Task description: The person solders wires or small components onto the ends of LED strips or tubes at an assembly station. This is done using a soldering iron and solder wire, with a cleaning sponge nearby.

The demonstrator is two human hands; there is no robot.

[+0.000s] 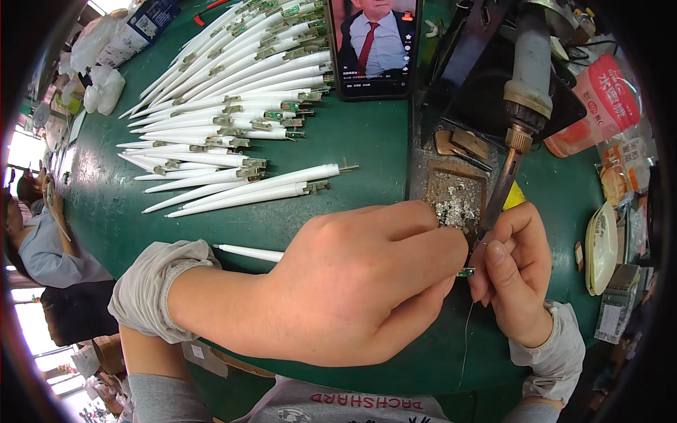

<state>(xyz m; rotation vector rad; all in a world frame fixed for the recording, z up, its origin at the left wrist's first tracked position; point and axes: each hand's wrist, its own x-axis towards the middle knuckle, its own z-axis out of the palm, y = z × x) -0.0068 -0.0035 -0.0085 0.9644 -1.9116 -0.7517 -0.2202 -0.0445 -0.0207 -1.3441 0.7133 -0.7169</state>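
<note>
My left hand (pixel 360 282) is closed around a white tapered stick (pixel 247 252), whose point sticks out to the left. At its other end a small green circuit board (pixel 465 272) shows past my fingertips. My right hand (pixel 518 275) pinches a thin solder wire (pixel 465 345) that trails down toward the table's front edge. Between the two hands, the tip of a soldering iron (pixel 511 166) points down, close by my right fingers; whether wire and board touch it is hard to make out. Several similar white sticks with boards (pixel 247 190) lie fanned out at the far left.
A metal tray with solder bits (pixel 451 169) lies under the iron. A phone (pixel 374 49) stands at the back of the green table (pixel 367 148). On the right are a pink pouch (pixel 599 106) and a pale dish (pixel 601 247). Another person (pixel 53 243) sits at the far left.
</note>
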